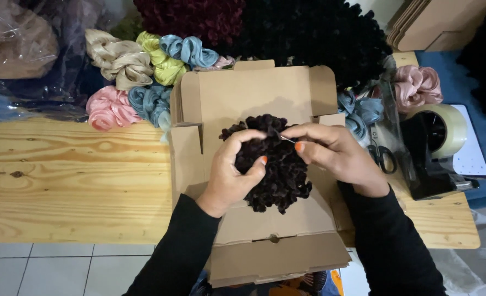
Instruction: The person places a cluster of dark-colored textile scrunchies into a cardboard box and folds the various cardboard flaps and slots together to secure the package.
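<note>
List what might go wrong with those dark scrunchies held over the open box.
The left hand and right hand hold the dark scrunchie bundle above the cardboard box; loose ones might slip off and miss it. The box overhangs the wooden table edge, so pressing down could tip it. Scissors lie near the right hand.

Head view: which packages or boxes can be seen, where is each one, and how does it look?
Cardboard box: centre of the wooden table, open, flat, plain brown; both hands hold a dark scrunchie bundle over it.
Plastic bags: top left, clear, crumpled.
Folded cardboard: top right, brown, flat.
No labels, signs or screens show.
</note>
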